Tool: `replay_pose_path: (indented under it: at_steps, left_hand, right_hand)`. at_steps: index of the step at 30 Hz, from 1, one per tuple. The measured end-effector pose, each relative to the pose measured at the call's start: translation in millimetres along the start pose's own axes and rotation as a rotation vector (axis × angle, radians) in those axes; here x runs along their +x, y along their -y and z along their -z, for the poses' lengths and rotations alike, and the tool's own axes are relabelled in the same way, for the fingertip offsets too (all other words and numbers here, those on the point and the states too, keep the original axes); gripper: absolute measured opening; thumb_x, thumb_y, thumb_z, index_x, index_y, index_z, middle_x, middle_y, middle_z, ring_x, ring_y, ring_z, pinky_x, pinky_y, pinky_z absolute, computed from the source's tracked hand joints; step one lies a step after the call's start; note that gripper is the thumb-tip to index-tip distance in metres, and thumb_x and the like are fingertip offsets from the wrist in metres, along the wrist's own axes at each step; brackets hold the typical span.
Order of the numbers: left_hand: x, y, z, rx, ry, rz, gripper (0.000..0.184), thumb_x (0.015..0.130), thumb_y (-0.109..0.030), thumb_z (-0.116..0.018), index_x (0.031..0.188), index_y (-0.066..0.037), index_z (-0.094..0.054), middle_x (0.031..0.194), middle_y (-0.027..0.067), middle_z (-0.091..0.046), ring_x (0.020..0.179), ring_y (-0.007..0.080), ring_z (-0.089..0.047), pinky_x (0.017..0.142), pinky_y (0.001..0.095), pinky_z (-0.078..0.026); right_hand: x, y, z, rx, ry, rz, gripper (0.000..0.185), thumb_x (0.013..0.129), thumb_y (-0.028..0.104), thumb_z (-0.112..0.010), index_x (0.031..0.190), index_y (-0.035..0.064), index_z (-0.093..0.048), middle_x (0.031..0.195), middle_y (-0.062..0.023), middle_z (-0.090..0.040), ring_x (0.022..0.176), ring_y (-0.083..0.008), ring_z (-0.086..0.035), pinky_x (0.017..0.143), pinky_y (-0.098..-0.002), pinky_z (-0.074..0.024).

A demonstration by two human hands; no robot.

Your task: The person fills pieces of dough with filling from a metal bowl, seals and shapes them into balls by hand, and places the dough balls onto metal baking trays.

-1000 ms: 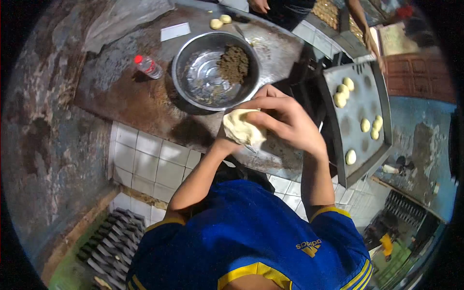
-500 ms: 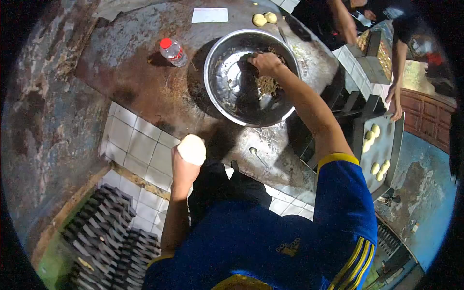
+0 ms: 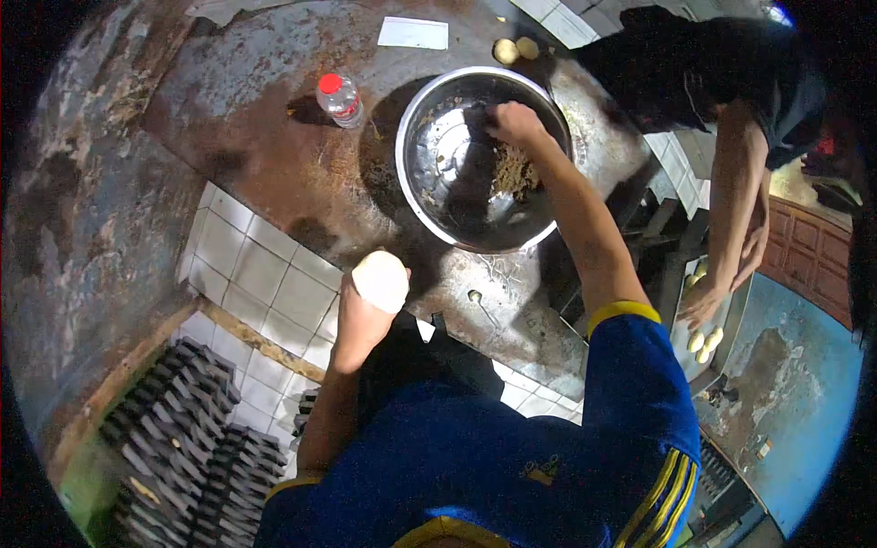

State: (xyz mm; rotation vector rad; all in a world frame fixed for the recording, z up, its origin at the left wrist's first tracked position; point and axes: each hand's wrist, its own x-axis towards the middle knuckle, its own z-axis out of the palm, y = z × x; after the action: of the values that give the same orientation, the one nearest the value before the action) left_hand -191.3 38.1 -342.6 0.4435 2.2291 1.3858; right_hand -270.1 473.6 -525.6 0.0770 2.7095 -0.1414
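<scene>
A pale, flattened round of dough (image 3: 380, 282) rests in my left hand (image 3: 362, 320), which is curled around it from beneath, near the table edge. My right hand (image 3: 518, 124) is over the far side of a large metal bowl (image 3: 402, 173), its fingers bent together; whatever they hold is hidden. Brown crumbly filling (image 3: 514, 173) lies inside the bowl at the right, close under my right wrist. Smears of it dot the shiny inner wall.
A red-capped plastic bottle (image 3: 340, 102) stands left of the bowl. White paper (image 3: 413, 34) and two dough balls (image 3: 505, 51) lie beyond; a spoon (image 3: 477, 298) lies nearer. At right, a co-worker's hand (image 3: 702, 301) reaches over a tray (image 3: 737, 320) of dough pieces (image 3: 706, 342).
My right hand has risen slightly from the filling toward the bowl's far side. The co-worker has leaned in and reached over the tray. My left hand still holds the dough.
</scene>
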Motion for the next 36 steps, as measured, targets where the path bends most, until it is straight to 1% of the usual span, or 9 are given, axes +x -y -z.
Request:
replay_pose_path:
  at_steps: [1, 5, 9, 10, 15, 20, 31, 33, 36]
  left_hand:
    - [2.5, 0.9, 1.4, -0.012, 0.009, 0.035, 0.024, 0.089, -0.017, -0.084, 0.084, -0.001, -0.067, 0.074, 0.0112, -0.068, 0.067, 0.0237, -0.065, 0.064, 0.0397, -0.051]
    - [19.0, 4.1, 2.3, 0.106, -0.002, -0.025, 0.03, 0.085, -0.023, -0.089, 0.091, -0.002, -0.067, 0.078, 0.0112, -0.069, 0.069, 0.0255, -0.066, 0.068, 0.0403, -0.054]
    - [45.0, -6.2, -14.4, 0.074, 0.054, -0.139, 0.03, 0.085, -0.024, -0.087, 0.094, -0.003, -0.068, 0.081, 0.0111, -0.071, 0.072, 0.0262, -0.067, 0.068, 0.0403, -0.055]
    - [49.3, -8.3, -25.5, 0.014, 0.071, -0.225, 0.031, 0.085, -0.025, -0.087, 0.096, -0.003, -0.068, 0.082, 0.0113, -0.072, 0.073, 0.026, -0.068, 0.069, 0.0399, -0.055]
    - [40.2, -73.1, -60.0, -0.197, 0.234, -0.372, 0.025, 0.083, -0.014, -0.084, 0.1, -0.001, -0.07, 0.086, 0.0127, -0.074, 0.08, 0.0247, -0.073, 0.071, 0.0382, -0.057]
    - [10.6, -50.9, -108.1, -0.479, 0.3, -0.324, 0.053, 0.079, -0.013, -0.092, 0.123, -0.001, -0.064, 0.109, 0.0109, -0.074, 0.097, 0.02, -0.071, 0.084, 0.0349, -0.058]
    - [-92.8, -139.4, -165.3, -0.412, 0.597, -0.472, 0.043, 0.082, -0.012, -0.089, 0.119, -0.007, -0.068, 0.108, 0.0035, -0.072, 0.101, 0.0175, -0.067, 0.089, 0.0328, -0.056]
    - [-113.0, -143.5, -188.8, -0.743, 0.678, -0.427, 0.051, 0.082, -0.013, -0.09, 0.126, -0.007, -0.064, 0.116, 0.003, -0.069, 0.107, 0.017, -0.066, 0.092, 0.0346, -0.056]
    - [-148.0, -167.4, -204.4, -0.527, 0.74, -0.43, 0.074, 0.075, -0.017, -0.095, 0.137, -0.007, -0.055, 0.128, 0.0047, -0.065, 0.115, 0.0177, -0.064, 0.098, 0.036, -0.054]
  right_hand:
    - [9.1, -17.5, -24.5, 0.194, -0.124, -0.109, 0.045, 0.087, 0.038, -0.082, 0.113, 0.0024, -0.073, 0.101, -0.0119, -0.078, 0.097, -0.0268, -0.076, 0.084, -0.0432, -0.0599]
    - [-50.0, 21.9, 45.6, 1.247, -0.046, 0.079, 0.057, 0.09, 0.03, -0.084, 0.137, 0.004, -0.064, 0.104, -0.0128, -0.076, 0.102, -0.0205, -0.074, 0.093, -0.037, -0.0579]
    - [-149.0, 101.1, 132.1, 1.489, 0.264, 0.284, 0.083, 0.089, 0.026, -0.086, 0.158, 0.0067, -0.043, 0.144, -0.0115, -0.058, 0.123, -0.0207, -0.062, 0.101, -0.0366, -0.056]
    - [-160.8, 117.1, 131.0, 1.525, 0.218, 0.461, 0.096, 0.083, 0.036, -0.09, 0.159, 0.0038, -0.042, 0.148, -0.0115, -0.057, 0.137, -0.024, -0.053, 0.115, -0.0397, -0.0448]
    - [-227.9, 155.5, 139.6, 1.712, 0.378, 0.221, 0.096, 0.081, 0.041, -0.09, 0.157, 0.0055, -0.044, 0.147, -0.0099, -0.057, 0.135, -0.0208, -0.052, 0.117, -0.0364, -0.0402]
    - [-312.6, 165.2, 183.5, 1.396, -0.216, 0.137, 0.071, 0.091, 0.016, -0.083, 0.152, 0.0051, -0.05, 0.14, -0.0094, -0.06, 0.125, -0.0201, -0.058, 0.109, -0.0367, -0.0494]
    - [-485.7, 143.9, 184.7, 1.387, -0.294, 0.088, 0.062, 0.096, 0.028, -0.081, 0.147, 0.0041, -0.057, 0.128, -0.0056, -0.066, 0.112, -0.0125, -0.062, 0.097, -0.0316, -0.0536]
    - [-537.5, 145.3, 198.3, 0.893, -0.473, 0.199, 0.083, 0.085, 0.037, -0.088, 0.152, 0.0031, -0.052, 0.142, -0.0136, -0.057, 0.124, -0.0246, -0.059, 0.108, -0.0405, -0.0489]
    - [-593.5, 150.4, 191.1, 0.422, -0.496, 0.168, 0.098, 0.072, 0.043, -0.093, 0.151, 0.0049, -0.052, 0.139, -0.0189, -0.056, 0.128, -0.0383, -0.055, 0.109, -0.0469, -0.047]
